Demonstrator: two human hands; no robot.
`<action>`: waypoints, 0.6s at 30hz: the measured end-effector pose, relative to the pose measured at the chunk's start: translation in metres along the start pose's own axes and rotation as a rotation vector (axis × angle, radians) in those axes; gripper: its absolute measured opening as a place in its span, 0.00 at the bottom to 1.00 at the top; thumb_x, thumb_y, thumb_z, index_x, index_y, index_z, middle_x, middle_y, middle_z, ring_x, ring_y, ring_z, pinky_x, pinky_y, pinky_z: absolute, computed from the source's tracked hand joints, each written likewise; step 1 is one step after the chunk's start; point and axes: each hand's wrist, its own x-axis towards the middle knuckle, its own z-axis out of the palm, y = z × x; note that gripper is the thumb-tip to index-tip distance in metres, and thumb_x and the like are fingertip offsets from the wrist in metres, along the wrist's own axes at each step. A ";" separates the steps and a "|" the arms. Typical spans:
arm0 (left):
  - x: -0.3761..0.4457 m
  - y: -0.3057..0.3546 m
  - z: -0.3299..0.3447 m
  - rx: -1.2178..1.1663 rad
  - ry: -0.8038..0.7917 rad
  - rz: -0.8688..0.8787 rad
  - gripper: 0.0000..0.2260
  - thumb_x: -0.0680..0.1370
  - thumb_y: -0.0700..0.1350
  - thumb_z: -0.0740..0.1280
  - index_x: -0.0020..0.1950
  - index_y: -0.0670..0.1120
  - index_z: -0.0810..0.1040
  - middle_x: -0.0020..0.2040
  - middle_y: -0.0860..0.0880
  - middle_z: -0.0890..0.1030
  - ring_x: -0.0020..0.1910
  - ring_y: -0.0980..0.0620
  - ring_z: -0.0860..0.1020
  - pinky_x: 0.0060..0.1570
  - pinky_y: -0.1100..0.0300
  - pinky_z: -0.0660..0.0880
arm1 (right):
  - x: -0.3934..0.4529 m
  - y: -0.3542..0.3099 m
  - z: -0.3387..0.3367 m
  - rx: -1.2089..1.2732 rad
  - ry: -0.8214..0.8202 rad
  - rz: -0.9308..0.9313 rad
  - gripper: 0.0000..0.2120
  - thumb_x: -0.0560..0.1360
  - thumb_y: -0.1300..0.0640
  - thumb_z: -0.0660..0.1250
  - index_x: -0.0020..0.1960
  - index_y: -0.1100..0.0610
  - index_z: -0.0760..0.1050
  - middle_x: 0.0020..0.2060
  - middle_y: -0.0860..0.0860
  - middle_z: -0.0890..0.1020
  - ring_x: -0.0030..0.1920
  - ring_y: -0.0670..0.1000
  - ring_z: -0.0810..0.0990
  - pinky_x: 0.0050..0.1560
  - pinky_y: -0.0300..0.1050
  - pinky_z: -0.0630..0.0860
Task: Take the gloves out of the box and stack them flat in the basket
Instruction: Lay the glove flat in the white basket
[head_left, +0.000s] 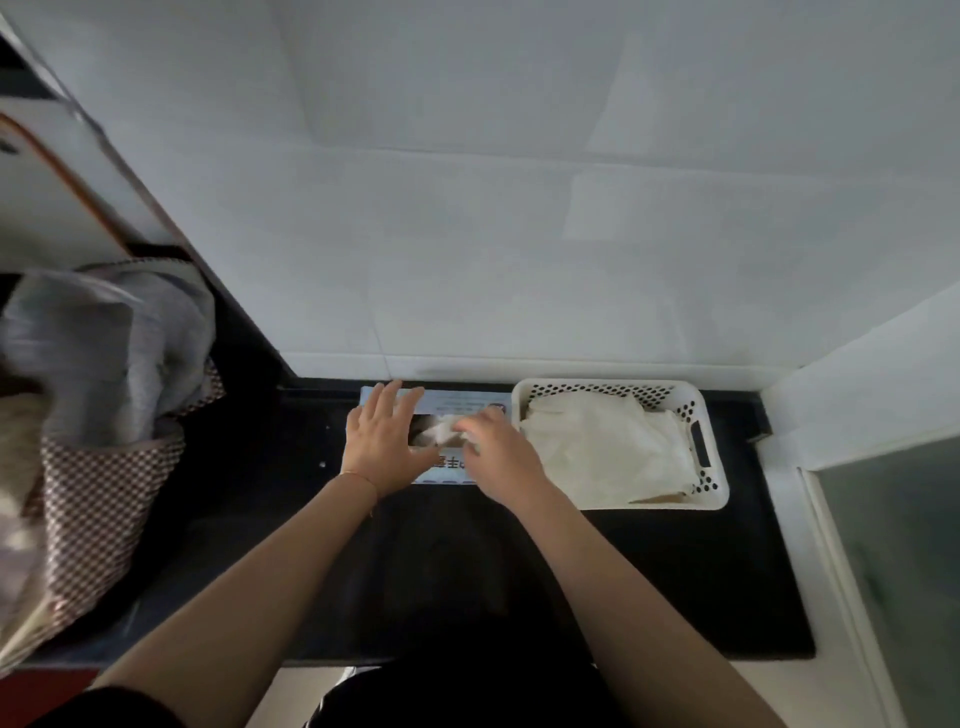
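Observation:
A light blue glove box (470, 404) lies flat on the black counter against the wall, its opening facing up. My left hand (387, 439) rests flat on the box's left part with fingers spread, holding it down. My right hand (501, 452) is over the opening, its fingers pinched on a whitish glove (439, 430) that sticks out of the box. To the right stands a white perforated basket (709, 486), touching the box, with several pale gloves (602, 449) lying flat inside it.
The black counter (675, 571) runs toward me, bounded by a white wall behind and a white wall on the right. A checkered bag (98, 493) with grey cloth stands at the left. A glass panel (904, 545) is at the far right.

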 end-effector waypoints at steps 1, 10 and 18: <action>-0.002 -0.007 -0.002 0.021 -0.025 0.007 0.36 0.72 0.58 0.68 0.78 0.53 0.58 0.79 0.47 0.56 0.78 0.46 0.51 0.75 0.44 0.52 | 0.003 -0.006 0.008 -0.021 -0.058 0.020 0.16 0.80 0.56 0.61 0.68 0.51 0.72 0.66 0.52 0.69 0.60 0.54 0.76 0.58 0.49 0.75; -0.005 -0.029 -0.005 -0.052 -0.148 0.041 0.40 0.73 0.53 0.71 0.79 0.52 0.54 0.80 0.49 0.53 0.79 0.49 0.48 0.75 0.46 0.56 | 0.007 -0.031 0.015 0.004 -0.028 0.146 0.17 0.82 0.61 0.57 0.71 0.58 0.70 0.70 0.52 0.70 0.66 0.54 0.73 0.64 0.46 0.71; 0.002 -0.037 -0.004 -0.093 -0.126 0.076 0.40 0.73 0.58 0.72 0.79 0.47 0.57 0.78 0.48 0.59 0.78 0.49 0.53 0.76 0.49 0.58 | -0.002 -0.052 -0.018 0.580 -0.033 0.317 0.23 0.76 0.64 0.59 0.67 0.49 0.76 0.49 0.49 0.84 0.36 0.44 0.77 0.41 0.37 0.75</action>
